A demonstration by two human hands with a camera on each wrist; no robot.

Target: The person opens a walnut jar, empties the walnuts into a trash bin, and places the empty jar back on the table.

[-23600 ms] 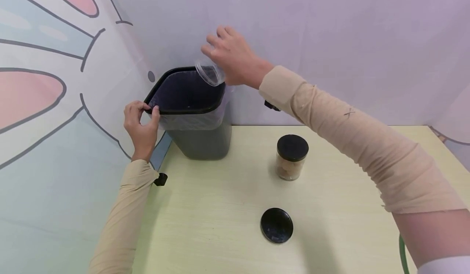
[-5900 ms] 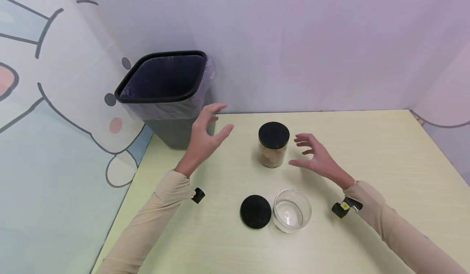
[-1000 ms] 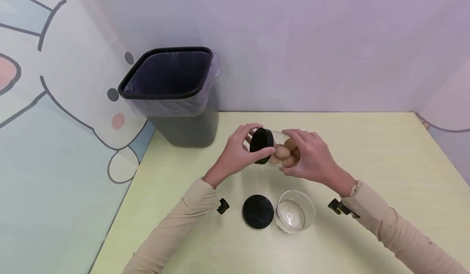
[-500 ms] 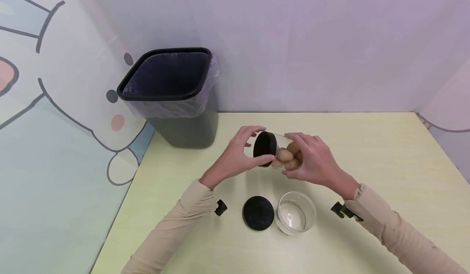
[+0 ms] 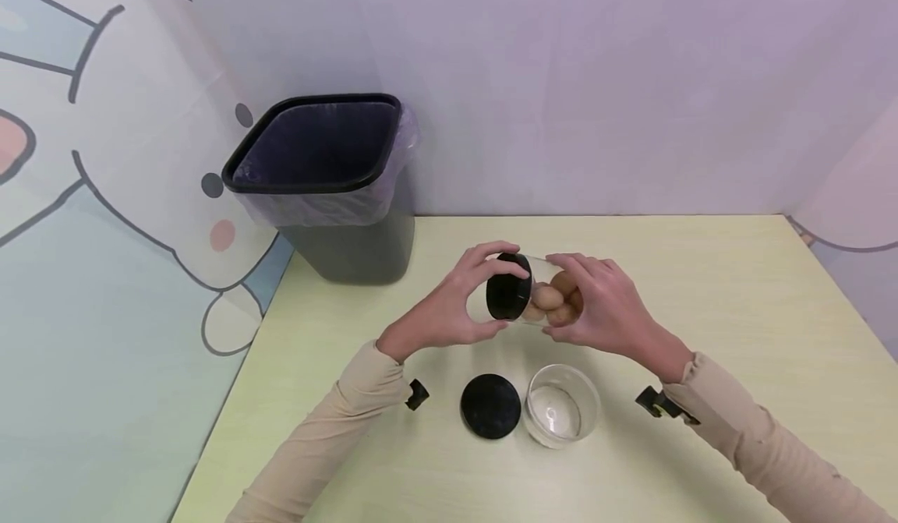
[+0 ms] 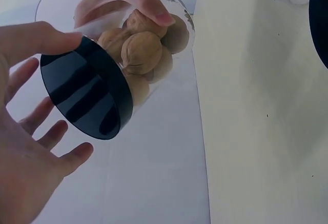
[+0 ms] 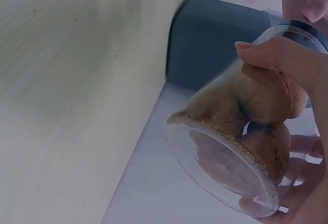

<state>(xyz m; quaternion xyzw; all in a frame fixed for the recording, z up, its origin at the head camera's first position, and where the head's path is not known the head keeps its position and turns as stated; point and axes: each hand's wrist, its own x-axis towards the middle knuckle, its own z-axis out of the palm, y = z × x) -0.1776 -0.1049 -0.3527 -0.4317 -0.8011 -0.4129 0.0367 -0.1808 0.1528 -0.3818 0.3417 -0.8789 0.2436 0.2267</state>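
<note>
A clear jar (image 5: 539,267) of brown walnuts (image 6: 141,53) is held on its side above the table, its black lid (image 5: 505,295) toward the left. My right hand (image 5: 616,306) grips the jar's body near its base, thumb below and fingers over the top. Round the lid curl the fingers and thumb of my left hand (image 5: 445,309); the left wrist view has the thumb at the lid's rim and the other fingers spread around it. Nearer to me, a loose black lid (image 5: 491,406) lies beside an upright, lidless clear jar (image 5: 563,406) with nothing visible inside.
A grey bin (image 5: 351,254) with a black rim and a thin plastic liner stands at the table's back left. Behind the pale table (image 5: 701,289) hangs a plain curtain (image 5: 631,94). Cartoon-printed cloth (image 5: 140,289) covers the left side.
Over the last second my left hand has shifted its hold on the lid: the thumb went lower and the fingers came over its face. Earlier, the walnut jar stood upright on the table.
</note>
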